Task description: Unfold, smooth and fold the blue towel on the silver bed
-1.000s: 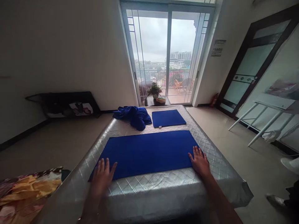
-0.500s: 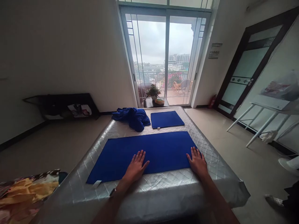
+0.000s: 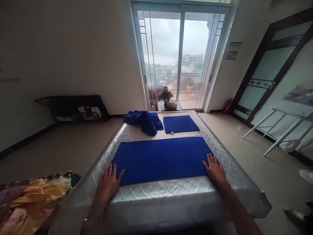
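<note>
A blue cloth [image 3: 161, 161], laid out flat as a long rectangle, lies across the near part of a table with a silver quilted cover [image 3: 156, 192]. My left hand [image 3: 109, 182] rests on its left end, fingers spread, hiding the near left corner. On the right end lies my right hand [image 3: 215, 169], also flat with fingers apart. Behind the cloth is a smaller blue folded cloth [image 3: 181, 124] with a white tag on its near edge. Left of that sits a crumpled heap of blue cloth [image 3: 144, 121].
Yellow and patterned fabrics [image 3: 36, 199] are piled low at the left. A potted plant [image 3: 166, 94] stands on a small dark table beyond the far edge, before a sliding glass door [image 3: 181, 58]. At right stands a white-legged table [image 3: 288, 130]; a shoe [image 3: 294, 217] shows at lower right.
My left hand has slid left from the cloth's middle to its left end, over the corner where a tag showed. My right hand stays at the right end. The view has shifted slightly.
</note>
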The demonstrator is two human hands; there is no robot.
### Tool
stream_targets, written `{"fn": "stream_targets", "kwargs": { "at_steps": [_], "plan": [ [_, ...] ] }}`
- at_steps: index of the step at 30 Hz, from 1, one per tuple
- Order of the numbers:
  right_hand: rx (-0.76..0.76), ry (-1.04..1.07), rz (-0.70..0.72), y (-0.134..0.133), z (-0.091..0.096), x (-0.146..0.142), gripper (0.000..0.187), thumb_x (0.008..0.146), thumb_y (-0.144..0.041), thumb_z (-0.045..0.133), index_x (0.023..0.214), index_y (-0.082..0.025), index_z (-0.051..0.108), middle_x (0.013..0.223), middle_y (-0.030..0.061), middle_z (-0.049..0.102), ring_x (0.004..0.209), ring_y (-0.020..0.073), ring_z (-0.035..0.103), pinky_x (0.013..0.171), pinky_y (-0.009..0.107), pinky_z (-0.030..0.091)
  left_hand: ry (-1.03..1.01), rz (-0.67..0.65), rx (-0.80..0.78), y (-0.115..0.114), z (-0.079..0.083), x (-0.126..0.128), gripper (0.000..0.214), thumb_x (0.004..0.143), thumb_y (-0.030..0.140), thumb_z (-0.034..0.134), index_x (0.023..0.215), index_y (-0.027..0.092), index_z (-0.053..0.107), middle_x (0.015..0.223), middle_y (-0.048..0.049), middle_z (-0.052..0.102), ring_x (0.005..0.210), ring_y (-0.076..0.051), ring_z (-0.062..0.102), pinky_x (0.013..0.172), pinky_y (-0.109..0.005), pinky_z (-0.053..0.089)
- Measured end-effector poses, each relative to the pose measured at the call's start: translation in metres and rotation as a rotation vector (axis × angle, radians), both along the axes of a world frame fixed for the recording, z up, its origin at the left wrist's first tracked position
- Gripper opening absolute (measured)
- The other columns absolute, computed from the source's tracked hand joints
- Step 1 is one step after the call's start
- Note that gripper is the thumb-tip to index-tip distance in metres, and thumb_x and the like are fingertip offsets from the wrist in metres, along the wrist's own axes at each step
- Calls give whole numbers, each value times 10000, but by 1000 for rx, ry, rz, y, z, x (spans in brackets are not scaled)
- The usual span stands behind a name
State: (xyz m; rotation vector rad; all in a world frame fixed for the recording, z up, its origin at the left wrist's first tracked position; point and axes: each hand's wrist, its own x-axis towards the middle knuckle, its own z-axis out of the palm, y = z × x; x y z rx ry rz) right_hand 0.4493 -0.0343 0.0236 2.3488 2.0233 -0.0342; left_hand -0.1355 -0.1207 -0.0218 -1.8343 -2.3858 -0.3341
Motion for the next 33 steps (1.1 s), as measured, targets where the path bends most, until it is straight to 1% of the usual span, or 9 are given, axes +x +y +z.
{"fn": "stream_targets", "kwargs": {
  "at_steps": [3, 5, 11, 15, 18, 21, 24, 29, 33],
  "plan": [
    [34, -6, 6, -1, 9, -12, 689, 1022, -469, 246, 1603, -97, 242, 1677, 75, 195, 1545, 264, 173, 1246, 471, 138, -36, 29, 7, 1, 5, 12, 926, 948, 676, 164, 1538, -16, 336, 1590, -279, 355, 1488, -415, 298, 1171, -598, 292],
    [94, -2, 79, -2, 17, -33, 658, 1026, -430, 251, 1590, -92, 288, 1671, 80, 218, 1546, 255, 168, 1250, 458, 122, -53, 0, 20, 0, 8, 16, 889, 950, 658, 188, 1533, 11, 368, 1586, -262, 376, 1486, -418, 300, 1171, -604, 289],
    [75, 185, 443, 4, 33, -146, 632, 1052, -457, 218, 1584, -131, 318, 1655, 76, 265, 1540, 205, 195, 1249, 407, 155, -141, 0, 66, -3, 14, 20, 841, 947, 665, 242, 1548, 93, 382, 1598, -216, 384, 1494, -421, 281, 1170, -632, 279],
    [25, 244, 523, 15, 30, -207, 678, 1055, -507, 194, 1600, -110, 262, 1665, 101, 218, 1550, 214, 148, 1255, 414, 119, -148, 1, 104, -3, 15, 23, 870, 948, 684, 191, 1556, 84, 358, 1607, -215, 368, 1492, -410, 291, 1171, -635, 280],
    [-19, 249, 514, 22, 21, -222, 718, 1049, -541, 188, 1608, -92, 212, 1674, 117, 166, 1555, 229, 115, 1258, 435, 79, -127, -6, 99, -3, 15, 22, 846, 950, 684, 200, 1543, 114, 399, 1586, -197, 413, 1490, -405, 303, 1174, -625, 293],
    [-32, 243, 487, 25, 13, -213, 724, 1044, -558, 185, 1617, -116, 180, 1681, 104, 139, 1557, 216, 98, 1257, 433, 57, -113, -20, 54, -3, 14, 20, 807, 945, 677, 247, 1528, 154, 440, 1577, -180, 435, 1494, -409, 295, 1176, -615, 300],
    [-22, 200, 429, 29, 10, -184, 714, 1045, -547, 172, 1619, -121, 176, 1683, 89, 142, 1557, 210, 99, 1255, 423, 48, -108, -16, 28, -3, 13, 17, 812, 937, 673, 271, 1540, 149, 419, 1581, -181, 428, 1491, -424, 292, 1174, -635, 293],
    [-27, 89, 228, 38, 12, -97, 708, 1041, -509, 184, 1617, -99, 163, 1686, 83, 148, 1556, 225, 111, 1254, 436, 63, -103, -32, -6, -3, 14, 16, 746, 936, 641, 283, 1546, 233, 419, 1583, -113, 446, 1504, -406, 276, 1176, -624, 296],
    [-4, 43, 65, 42, 11, -26, 710, 1032, -477, 200, 1610, -66, 179, 1685, 99, 159, 1552, 229, 136, 1251, 426, 95, -67, -10, -18, -1, 11, 14, 775, 943, 634, 264, 1551, 172, 401, 1572, -155, 451, 1488, -412, 307, 1160, -619, 313]
  ]
}}
